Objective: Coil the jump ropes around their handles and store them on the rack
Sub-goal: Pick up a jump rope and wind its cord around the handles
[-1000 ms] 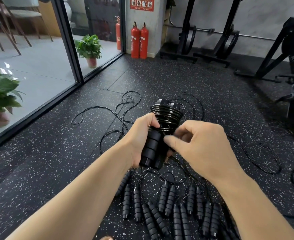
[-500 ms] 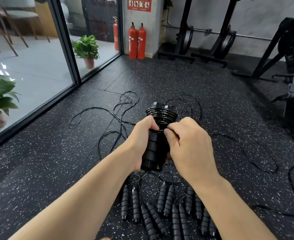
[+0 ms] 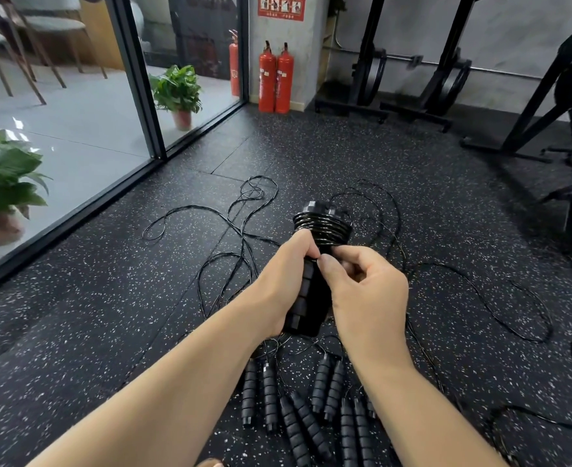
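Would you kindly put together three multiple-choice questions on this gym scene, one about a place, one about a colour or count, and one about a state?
1. Where do the spare rope handles lie?
A. On the floor below the hands
B. On a chair
C. Beside the potted plant

2. How many red fire extinguishers stand together at the pillar, inside the room?
A. Two
B. Five
C. None

3. What is the left hand doing?
A. Lying flat on the floor
B. Gripping the paired handles
C. Pointing at the glass wall

Answers:
1. A, they lie in a row on the speckled floor near the forearms.
2. A, two red cylinders stand side by side there.
3. B, its fingers curl round the handles below the coiled rope, while the right hand pinches at the coil's lower edge.
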The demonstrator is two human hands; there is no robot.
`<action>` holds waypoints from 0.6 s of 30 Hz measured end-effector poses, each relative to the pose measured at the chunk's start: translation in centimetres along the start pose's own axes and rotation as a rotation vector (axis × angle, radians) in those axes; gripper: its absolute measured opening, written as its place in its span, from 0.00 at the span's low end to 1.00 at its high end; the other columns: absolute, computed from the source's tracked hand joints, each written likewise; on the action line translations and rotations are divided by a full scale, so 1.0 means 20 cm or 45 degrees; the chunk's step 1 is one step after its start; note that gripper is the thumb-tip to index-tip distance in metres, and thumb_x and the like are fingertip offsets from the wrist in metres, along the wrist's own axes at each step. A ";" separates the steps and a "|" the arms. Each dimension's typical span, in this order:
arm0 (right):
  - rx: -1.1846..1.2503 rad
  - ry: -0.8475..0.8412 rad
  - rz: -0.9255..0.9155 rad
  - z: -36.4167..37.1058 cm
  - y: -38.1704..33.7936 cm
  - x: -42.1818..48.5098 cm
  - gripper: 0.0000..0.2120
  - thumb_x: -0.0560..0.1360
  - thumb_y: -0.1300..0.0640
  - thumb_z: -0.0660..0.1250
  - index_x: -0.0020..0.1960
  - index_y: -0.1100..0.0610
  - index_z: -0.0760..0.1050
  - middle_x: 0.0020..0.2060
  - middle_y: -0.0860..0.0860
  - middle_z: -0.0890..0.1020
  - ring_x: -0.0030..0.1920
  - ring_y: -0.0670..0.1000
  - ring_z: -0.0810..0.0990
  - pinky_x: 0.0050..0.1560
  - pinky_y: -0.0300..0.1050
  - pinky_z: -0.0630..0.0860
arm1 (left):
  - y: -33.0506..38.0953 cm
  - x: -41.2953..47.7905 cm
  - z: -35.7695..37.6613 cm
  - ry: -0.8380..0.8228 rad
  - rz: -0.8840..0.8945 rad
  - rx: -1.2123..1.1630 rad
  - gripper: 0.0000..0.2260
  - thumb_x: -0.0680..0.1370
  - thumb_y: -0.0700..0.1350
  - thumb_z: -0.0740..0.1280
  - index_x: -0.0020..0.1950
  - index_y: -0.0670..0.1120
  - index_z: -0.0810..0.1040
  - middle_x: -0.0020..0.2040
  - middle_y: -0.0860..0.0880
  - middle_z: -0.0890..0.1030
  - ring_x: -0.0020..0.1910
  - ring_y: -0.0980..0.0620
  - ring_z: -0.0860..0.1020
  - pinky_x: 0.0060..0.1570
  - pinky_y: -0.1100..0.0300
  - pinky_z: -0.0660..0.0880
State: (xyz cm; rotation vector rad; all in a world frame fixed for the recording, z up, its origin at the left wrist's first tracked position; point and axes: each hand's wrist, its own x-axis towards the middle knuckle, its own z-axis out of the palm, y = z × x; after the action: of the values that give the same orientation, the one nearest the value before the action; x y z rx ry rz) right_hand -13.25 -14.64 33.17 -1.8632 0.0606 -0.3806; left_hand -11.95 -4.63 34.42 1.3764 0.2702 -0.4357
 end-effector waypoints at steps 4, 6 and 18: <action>0.266 -0.046 0.187 0.02 0.00 0.01 0.03 0.72 0.61 0.73 0.44 0.55 0.80 0.30 0.47 0.74 0.29 0.41 0.69 0.32 0.35 0.71 | 0.00 0.02 -0.02 -0.022 -0.031 -0.046 0.15 0.72 0.51 0.57 0.30 0.47 0.75 0.30 0.48 0.72 0.26 0.49 0.69 0.32 0.61 0.65; 0.437 -0.088 0.284 0.02 -0.01 0.01 0.05 0.72 0.64 0.73 0.42 0.56 0.80 0.29 0.47 0.73 0.30 0.42 0.70 0.32 0.35 0.72 | 0.00 0.02 -0.03 -0.050 -0.050 -0.097 0.15 0.73 0.50 0.56 0.32 0.46 0.76 0.29 0.47 0.73 0.24 0.49 0.70 0.32 0.61 0.67; 0.110 -0.094 -0.110 0.02 0.01 0.00 0.08 0.72 0.63 0.72 0.38 0.54 0.77 0.26 0.45 0.68 0.29 0.42 0.65 0.32 0.38 0.68 | 0.01 0.02 -0.06 -0.032 -0.152 -0.108 0.15 0.73 0.51 0.58 0.31 0.44 0.71 0.24 0.47 0.70 0.19 0.49 0.69 0.26 0.65 0.68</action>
State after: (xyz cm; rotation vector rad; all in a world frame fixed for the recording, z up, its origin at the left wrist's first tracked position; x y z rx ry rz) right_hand -13.13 -14.25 32.90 -1.7965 -0.0854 -0.3684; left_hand -11.45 -3.38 34.28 1.2751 0.3476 -0.5349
